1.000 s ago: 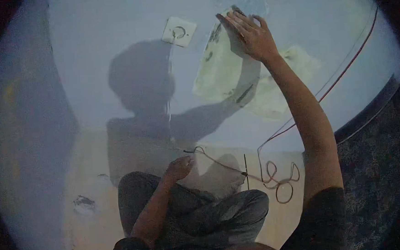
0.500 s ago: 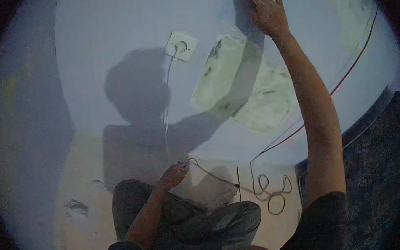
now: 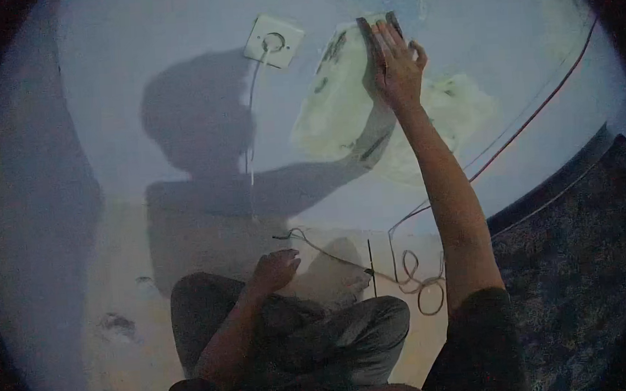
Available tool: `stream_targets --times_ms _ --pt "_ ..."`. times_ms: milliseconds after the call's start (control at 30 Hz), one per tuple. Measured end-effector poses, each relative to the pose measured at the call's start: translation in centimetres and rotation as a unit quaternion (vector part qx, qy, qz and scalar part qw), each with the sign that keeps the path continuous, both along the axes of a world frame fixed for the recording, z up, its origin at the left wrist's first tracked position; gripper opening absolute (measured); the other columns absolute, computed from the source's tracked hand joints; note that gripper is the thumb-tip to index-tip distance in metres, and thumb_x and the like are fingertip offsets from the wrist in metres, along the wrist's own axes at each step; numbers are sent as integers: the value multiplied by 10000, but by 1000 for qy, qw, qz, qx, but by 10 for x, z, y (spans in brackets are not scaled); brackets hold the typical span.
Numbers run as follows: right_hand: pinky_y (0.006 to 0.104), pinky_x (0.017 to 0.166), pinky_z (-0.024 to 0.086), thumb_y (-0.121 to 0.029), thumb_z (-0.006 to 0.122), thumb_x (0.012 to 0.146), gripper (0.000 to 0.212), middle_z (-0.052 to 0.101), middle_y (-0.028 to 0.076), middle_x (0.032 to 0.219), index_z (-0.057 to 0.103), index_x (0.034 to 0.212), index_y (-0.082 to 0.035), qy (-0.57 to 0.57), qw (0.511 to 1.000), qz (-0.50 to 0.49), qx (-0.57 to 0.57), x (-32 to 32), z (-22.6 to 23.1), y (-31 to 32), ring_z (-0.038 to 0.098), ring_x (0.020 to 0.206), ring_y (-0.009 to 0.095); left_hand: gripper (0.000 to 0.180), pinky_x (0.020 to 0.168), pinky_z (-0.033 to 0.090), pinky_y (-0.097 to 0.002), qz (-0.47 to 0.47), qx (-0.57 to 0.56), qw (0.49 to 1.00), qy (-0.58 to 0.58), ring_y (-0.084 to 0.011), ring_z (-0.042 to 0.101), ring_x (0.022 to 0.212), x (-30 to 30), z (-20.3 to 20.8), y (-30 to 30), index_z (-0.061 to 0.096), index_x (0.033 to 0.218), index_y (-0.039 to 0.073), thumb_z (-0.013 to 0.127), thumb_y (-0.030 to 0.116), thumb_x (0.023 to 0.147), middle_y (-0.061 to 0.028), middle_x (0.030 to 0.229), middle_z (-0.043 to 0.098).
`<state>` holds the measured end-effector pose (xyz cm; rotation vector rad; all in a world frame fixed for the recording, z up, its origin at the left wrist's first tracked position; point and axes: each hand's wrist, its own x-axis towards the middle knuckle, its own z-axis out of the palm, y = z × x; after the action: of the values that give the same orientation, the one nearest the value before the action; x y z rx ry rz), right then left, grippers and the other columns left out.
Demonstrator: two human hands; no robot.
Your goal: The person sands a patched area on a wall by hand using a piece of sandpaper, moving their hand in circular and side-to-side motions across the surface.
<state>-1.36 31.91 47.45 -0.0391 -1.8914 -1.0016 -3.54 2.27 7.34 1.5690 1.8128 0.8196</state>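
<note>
My right hand (image 3: 398, 68) is pressed to the pale wall with its fingers laid along a dark flat pad (image 3: 365, 38), which is mostly hidden under the palm. It covers the upper right part of a pale filler patch (image 3: 326, 116). A second patch (image 3: 458, 108) lies just right of my wrist. Down by my knee, my left hand (image 3: 276, 269) hangs loosely bent, thumb and fingers slightly apart, with nothing visible in it. Just beyond it on the floor lies the end of a thin brown cable (image 3: 317, 255), apart from the fingers.
A white wall socket (image 3: 273, 41) holds a plug with a white cord (image 3: 252, 106) hanging down. Cable loops (image 3: 430, 297) lie on the floor at right, and a red-brown cable (image 3: 538, 119) runs up the wall. Dark patterned cloth (image 3: 561, 266) covers the floor at right.
My right hand has slid down and left along the wall with the dark pad, onto the filler patch. My left hand has come away from the cable end.
</note>
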Motion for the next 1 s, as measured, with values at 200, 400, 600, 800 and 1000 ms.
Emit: stream_targets --times_ms 200,400,600,800,1000 --pt "488 1149 253 -91 597 907 672 457 -34 1569 412 1536 -237 -76 988 -131 -34 36 -14 -20 450 1418 134 513 1141 378 -488 -19 -23 999 14 -345 503 1351 11 2 -4 545 1415 81 415 419 1053 -155 1443 557" --pt "504 1220 196 -114 549 966 600 410 -42 1596 399 1537 -217 -143 981 -126 27 58 24 -29 404 1452 143 529 1126 395 -484 -6 -6 1000 27 -326 519 1341 8 -1 -5 574 1384 74 410 450 1049 -158 1439 560" --pt "512 1217 165 -175 507 1007 598 378 -2 1618 335 1579 -204 -51 992 -96 60 62 108 -17 388 1465 164 521 1069 441 -511 -15 11 999 28 -357 595 1237 0 11 -6 596 1353 63 417 441 1044 -182 1349 620" --pt "478 1185 194 -253 471 1045 482 476 26 1555 452 1519 -166 2 993 -66 93 12 142 -5 447 1421 169 484 1062 434 -525 -24 -20 999 36 -379 585 1244 7 -1 0 592 1355 63 430 398 1046 -186 1353 617" --pt "499 1137 228 -195 444 1009 551 440 117 1573 385 1552 -116 88 996 -4 -4 -28 81 -7 377 1468 209 467 1076 421 -526 -30 -28 998 50 -373 578 1254 11 -16 1 585 1364 73 443 384 1046 -174 1365 612"
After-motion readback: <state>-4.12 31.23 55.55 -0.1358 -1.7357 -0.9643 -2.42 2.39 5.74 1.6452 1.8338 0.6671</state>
